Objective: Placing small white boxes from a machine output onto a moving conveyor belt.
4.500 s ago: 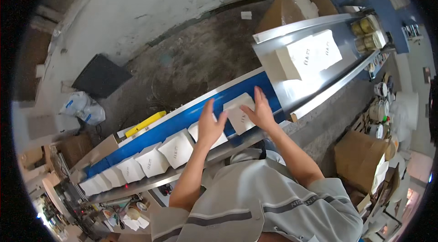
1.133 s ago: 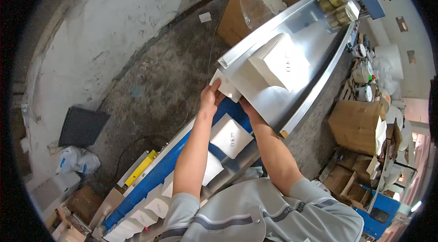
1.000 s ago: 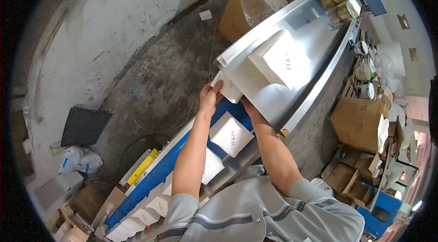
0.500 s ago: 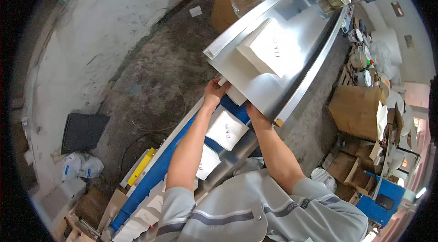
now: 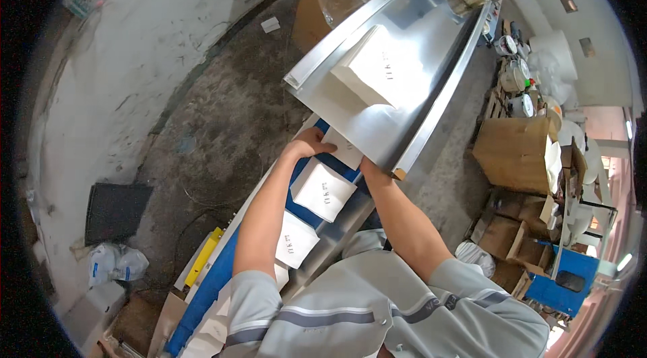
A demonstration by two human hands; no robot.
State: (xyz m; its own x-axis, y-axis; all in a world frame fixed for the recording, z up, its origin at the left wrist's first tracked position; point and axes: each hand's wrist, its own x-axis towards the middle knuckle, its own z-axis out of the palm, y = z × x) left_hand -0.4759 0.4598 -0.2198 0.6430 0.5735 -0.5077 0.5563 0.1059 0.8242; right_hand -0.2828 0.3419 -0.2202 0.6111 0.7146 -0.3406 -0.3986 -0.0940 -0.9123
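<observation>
The scene is evenly and fairly brightly lit, with soft daylight-like light and no hard shadows. The pale wall at the upper left of the frame is near washed out. The metal chute at the upper middle carries a broad dull sheen, and the white packet on it casts a soft shadow to its lower left. Fisheye distortion bends straight edges toward the rim, and black vignette fills the corners. The far right edge looks pinkish and overexposed. Focus is sharp at centre, softer at the rim.
</observation>
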